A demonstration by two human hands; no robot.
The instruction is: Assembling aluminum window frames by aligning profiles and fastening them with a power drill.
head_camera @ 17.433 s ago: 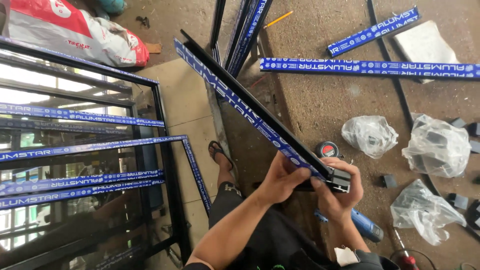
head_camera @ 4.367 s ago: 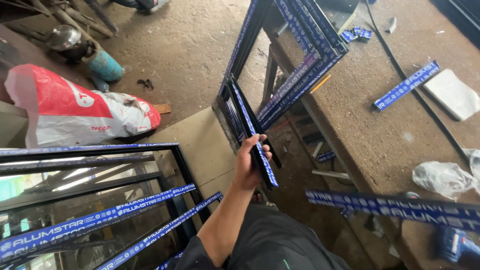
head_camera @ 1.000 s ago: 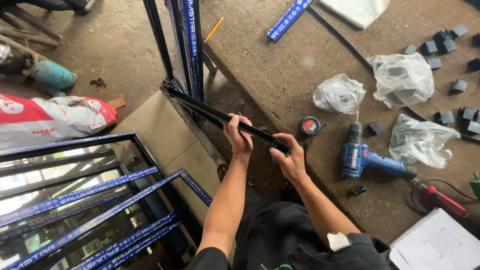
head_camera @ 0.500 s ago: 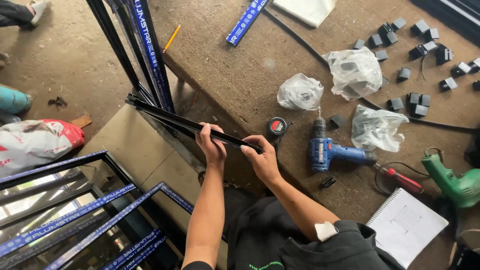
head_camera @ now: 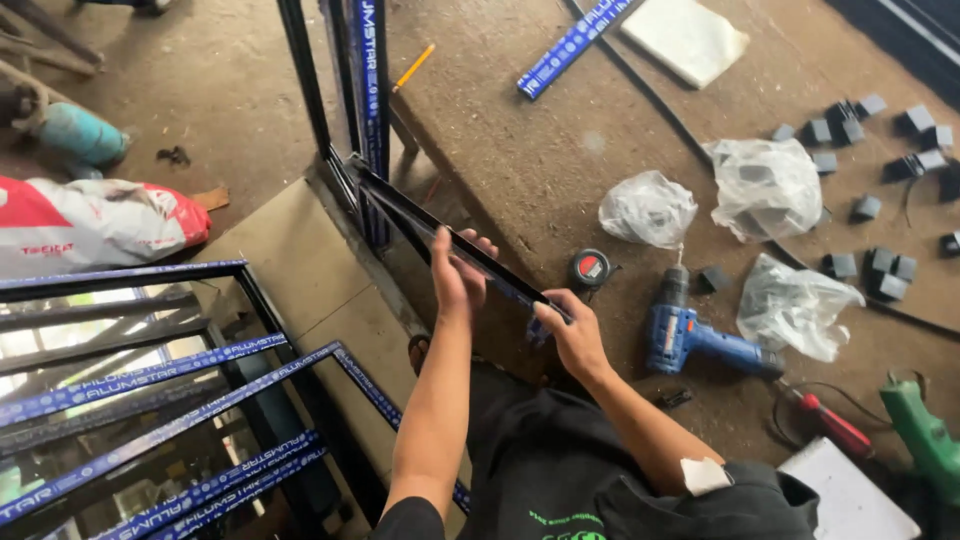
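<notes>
- The black aluminium bar (head_camera: 480, 262) was long, thin and dark, with blue protective tape showing along part of its length near the right hand.
- It ran slantwise from the foot of the upright frame pieces (head_camera: 365, 90), at upper left, down toward the person's lap at lower right, held in the air beside the edge of the brown workbench (head_camera: 560, 170).
- The left hand (head_camera: 458, 272) was closed around the middle of the bar, fingers (head_camera: 478, 243) curled over its top edge and thumb below.
- The right hand (head_camera: 570, 335) gripped the bar's lower end, fingers wrapped about it so that the tip was hidden.
- A round tape measure (head_camera: 591, 269) lay on the bench just beyond the bar, between the two hands.
- A blue cordless drill (head_camera: 690, 330) lay near the right hand, with clear plastic bags (head_camera: 765, 185) and small grey blocks (head_camera: 880, 270) farther off.
</notes>
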